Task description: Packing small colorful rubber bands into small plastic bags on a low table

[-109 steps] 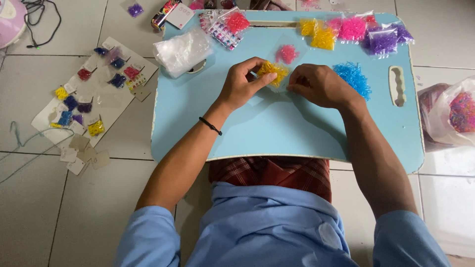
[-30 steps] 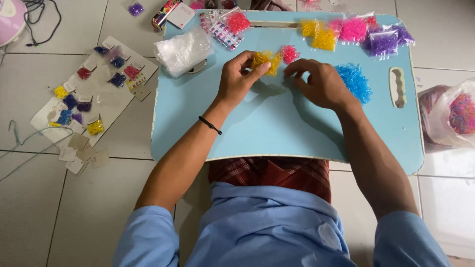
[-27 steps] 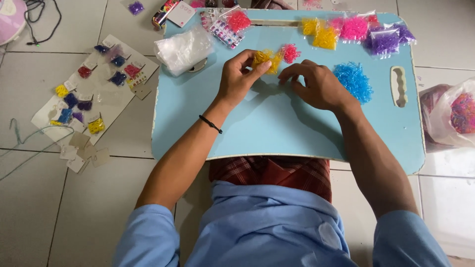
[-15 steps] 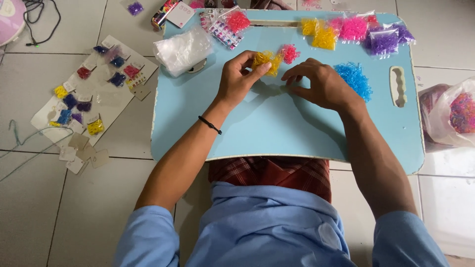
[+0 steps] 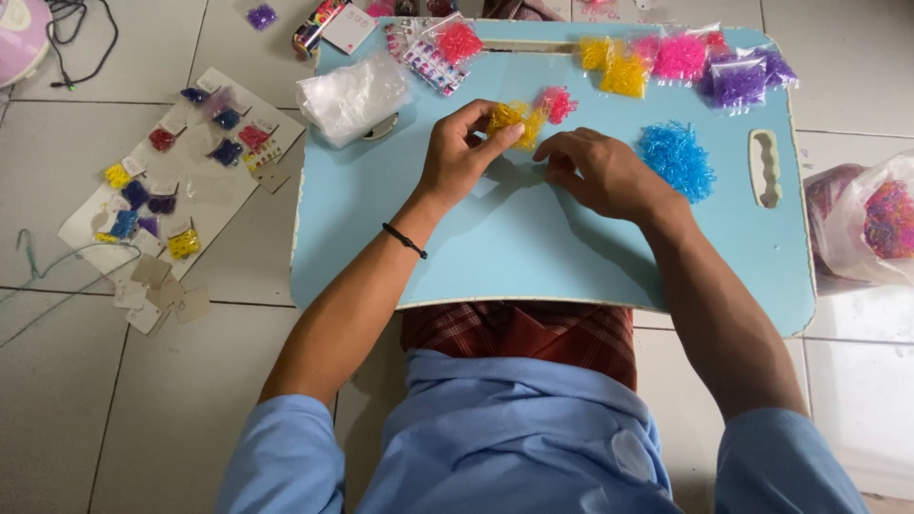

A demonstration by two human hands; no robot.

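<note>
My left hand point(image 5: 459, 152) pinches a clump of small yellow rubber bands point(image 5: 514, 120) on the light blue lap table point(image 5: 457, 257). My right hand point(image 5: 595, 171) rests just right of it, fingers curled near the clump; I cannot tell what they hold. A small pink pile of bands point(image 5: 557, 102) lies right behind the yellow clump. A loose blue pile point(image 5: 676, 157) sits to the right of my right hand.
Bags of yellow point(image 5: 614, 65), pink point(image 5: 678, 55) and purple point(image 5: 738, 78) bands line the table's far edge, with a clear plastic bag point(image 5: 352, 93) at far left. On the floor, a card of small packets point(image 5: 181, 162) lies left; a bag point(image 5: 881, 224) stands right.
The yellow clump and both hands have shifted a little farther up the table toward the pink pile; since then the hands only fidget in place.
</note>
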